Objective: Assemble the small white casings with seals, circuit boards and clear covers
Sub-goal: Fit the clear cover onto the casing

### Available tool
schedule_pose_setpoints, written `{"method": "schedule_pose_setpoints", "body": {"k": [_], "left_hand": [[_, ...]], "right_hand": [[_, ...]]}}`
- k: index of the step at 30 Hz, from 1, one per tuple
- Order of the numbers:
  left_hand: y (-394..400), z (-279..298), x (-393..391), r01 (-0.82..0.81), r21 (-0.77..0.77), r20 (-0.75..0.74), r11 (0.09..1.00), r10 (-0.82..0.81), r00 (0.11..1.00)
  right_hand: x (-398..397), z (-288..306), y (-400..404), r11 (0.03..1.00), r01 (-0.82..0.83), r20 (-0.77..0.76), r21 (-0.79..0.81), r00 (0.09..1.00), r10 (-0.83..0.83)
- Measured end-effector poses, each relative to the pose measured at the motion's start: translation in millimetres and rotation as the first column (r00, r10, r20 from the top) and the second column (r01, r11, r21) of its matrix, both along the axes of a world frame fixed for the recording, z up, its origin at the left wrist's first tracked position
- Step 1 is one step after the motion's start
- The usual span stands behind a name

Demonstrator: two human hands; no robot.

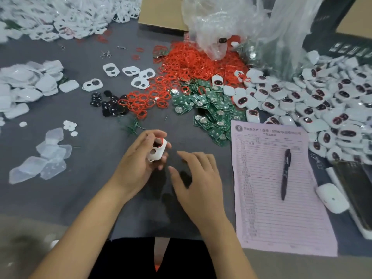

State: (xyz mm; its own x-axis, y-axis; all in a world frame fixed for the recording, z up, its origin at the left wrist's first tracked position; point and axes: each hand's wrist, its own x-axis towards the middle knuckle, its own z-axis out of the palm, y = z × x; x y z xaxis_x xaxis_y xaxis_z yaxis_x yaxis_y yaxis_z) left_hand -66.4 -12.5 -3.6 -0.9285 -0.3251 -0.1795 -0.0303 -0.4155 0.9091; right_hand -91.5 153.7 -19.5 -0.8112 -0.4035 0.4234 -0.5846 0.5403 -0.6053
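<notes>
- Left hand [138, 158]: grip closed round one white casing [157, 150], fingers and thumb curled about its sides, held clear of the worktop [100, 190]. The casing shows one red seal [158, 140] at its upper opening, dark inside, and one small round hole below it.
- Right hand [198, 178]: grip loose and holding nothing, fingers spread and lightly bent, just beside the left hand and low over the worktop.
- Circuit boards [209, 109]: one loose green heap, too many and too overlapped to count, beyond the hands and to the right.
- Loose red seals [191, 63]: one large heap beyond the boards, with a thinner spread trailing left; not countable.
- Black inserts [106, 104]: one small cluster left of the seals, number unclear.
- Empty casing shells [128, 76]: five counted lying apart beyond the black cluster; a far larger pile at the top left.
- Clear covers [44, 158]: one group of roughly six at the left, overlapping; a bigger stack further up the left edge.
- Assembled units [322, 101]: one big pile at the right, uncountable.
- One pink form [281, 218] at the right, with one black pen [285, 174] lying on it.
- One white mouse [332, 197] just beside the form's right edge.
- Clear plastic bags [231, 23] and one cardboard box [161, 13] at the far side.
</notes>
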Motion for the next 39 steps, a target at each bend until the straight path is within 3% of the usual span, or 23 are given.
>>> {"method": "schedule_pose_setpoints", "body": {"k": [7, 16, 24, 31, 39], "left_hand": [[6.2, 8.1, 1.0, -0.023, 0.034, 0.091, 0.999, 0.02, 0.996], [4.2, 5.1, -0.3, -0.002, 0.179, 0.008, 0.984, 0.001, 1.0], [-3.7, 0.5, 1.1, 0.123, 0.259, -0.09, 0.958, -0.103, 0.991], [-3.6, -1.7, -0.1, 0.131, 0.203, -0.069, 0.97, -0.119, 0.99], [1.0, -0.8, 2.4, 0.054, 0.003, -0.016, 0.999, -0.054, 0.998]], "right_hand": [[-7.1, 1.1, -33.0, 0.984, -0.16, -0.089, -0.081, 0.984, 0.152], [-5.7, 2.9, -31.5, 0.98, -0.124, -0.052, -0.156, 0.992, 0.117], [-5.6, 8.4, -28.5, 0.975, -0.06, 0.037, -0.216, 0.997, 0.07], [-5.7, 10.4, -26.9, 0.962, -0.039, 0.107, -0.269, 0.992, 0.07], [-5.1, 7.6, -25.5, 0.964, -0.073, 0.087, -0.255, 0.991, 0.098]]}}
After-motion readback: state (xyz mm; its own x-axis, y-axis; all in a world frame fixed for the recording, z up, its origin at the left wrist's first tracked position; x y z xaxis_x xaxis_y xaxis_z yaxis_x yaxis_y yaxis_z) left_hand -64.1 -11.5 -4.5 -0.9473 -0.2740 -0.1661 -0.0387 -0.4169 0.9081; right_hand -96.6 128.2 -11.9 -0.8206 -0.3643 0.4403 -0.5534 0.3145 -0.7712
